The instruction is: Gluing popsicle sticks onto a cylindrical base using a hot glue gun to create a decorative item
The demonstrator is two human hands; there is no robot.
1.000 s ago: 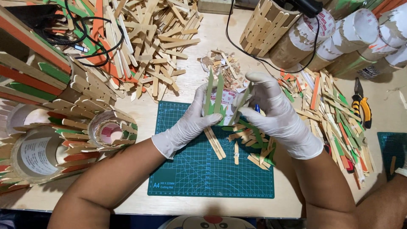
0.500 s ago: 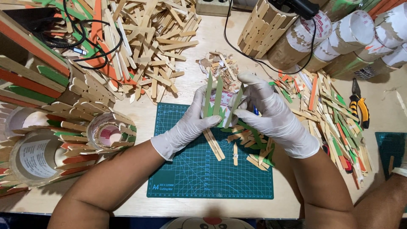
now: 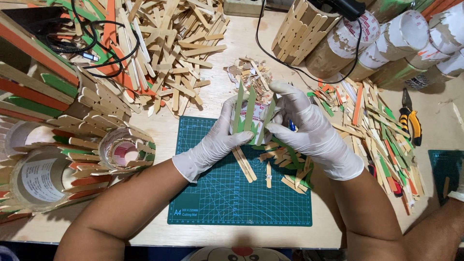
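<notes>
Both my hands wear white gloves and meet over the far edge of a green cutting mat (image 3: 217, 198). My left hand (image 3: 212, 142) cups a small cardboard roll (image 3: 252, 116) from the left. On its side stand three green pointed wooden sticks (image 3: 245, 111). My right hand (image 3: 309, 128) grips the roll from the right, fingers pressed on the rightmost stick. Loose plain and green sticks (image 3: 285, 166) lie on the mat under my right hand.
A big heap of plain and coloured sticks (image 3: 164, 43) fills the far left. Stick-covered rolls (image 3: 121, 150) stand at left, bare cardboard rolls (image 3: 386, 43) at far right. Yellow pliers (image 3: 411, 121) and coloured sticks (image 3: 372, 130) lie right. A black cable (image 3: 92, 38) loops at far left.
My hands stay closed around the roll; the right fingers have shifted slightly along the green sticks. Nothing else has moved.
</notes>
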